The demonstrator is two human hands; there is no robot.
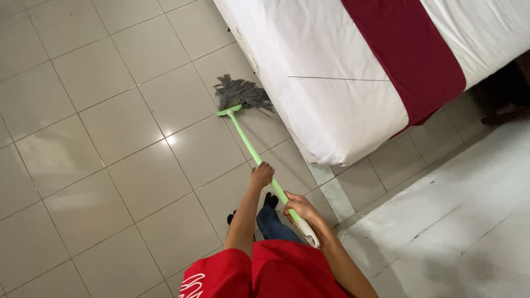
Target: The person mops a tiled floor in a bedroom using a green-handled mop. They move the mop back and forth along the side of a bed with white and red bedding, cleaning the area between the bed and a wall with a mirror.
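the left hand (261, 175) clenches the long light-green plastic mop handle (251, 149) midway to steer; the right hand (296, 206) grasps near its white end to push. the grey string mop head (240, 92) lies on the pale glossy tiled floor (110, 138), just beside the white-sheeted bed with a dark red band (331, 83), reaching along its edge.

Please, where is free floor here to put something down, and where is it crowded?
The tiled floor left of the mop head and green handle is bare. Pale floor right of the bed corner is bare too. It is crowded beside the bed, where left hand and right hand hold the handle.
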